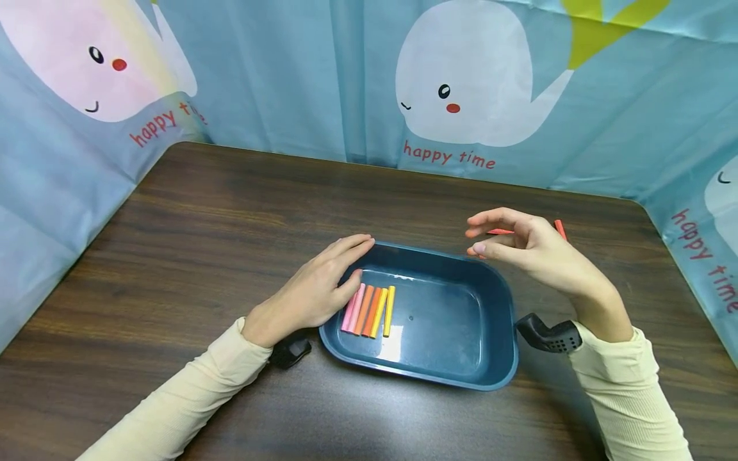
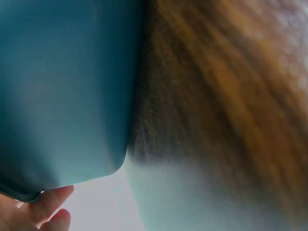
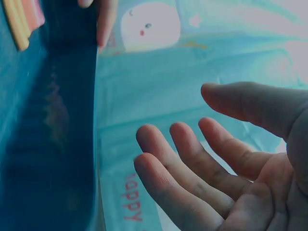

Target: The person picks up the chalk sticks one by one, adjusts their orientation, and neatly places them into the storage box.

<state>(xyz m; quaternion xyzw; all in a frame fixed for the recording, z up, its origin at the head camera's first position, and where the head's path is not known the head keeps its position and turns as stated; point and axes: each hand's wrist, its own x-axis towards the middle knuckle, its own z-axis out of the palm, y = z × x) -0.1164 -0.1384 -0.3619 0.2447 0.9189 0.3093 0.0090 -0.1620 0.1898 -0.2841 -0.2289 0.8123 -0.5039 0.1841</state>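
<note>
A dark blue plastic tub (image 1: 450, 378) stands on the table. My left hand (image 1: 311, 282) grips its left rim, thumb inside the wall and fingers over the outer side; in the left wrist view, fingertips (image 2: 55, 202) show at the tub's edge. Pink, orange and yellow sticks (image 1: 369, 312) lie side by side on the tub floor, close by that thumb. My right hand (image 1: 536, 246) hovers beyond the tub's far right corner, its fingers loosely bent and apart, with nothing in them. Behind it, a red stick (image 1: 560, 229) and part of another red stick (image 1: 500, 231) show on the table.
The dark wood-grain table (image 1: 190, 256) extends around the tub. A blue curtain (image 1: 288, 77) with white whale prints hangs along its back and sides. Black wrist devices sit under both wrists, the right device (image 1: 548, 334) beside the tub's right wall.
</note>
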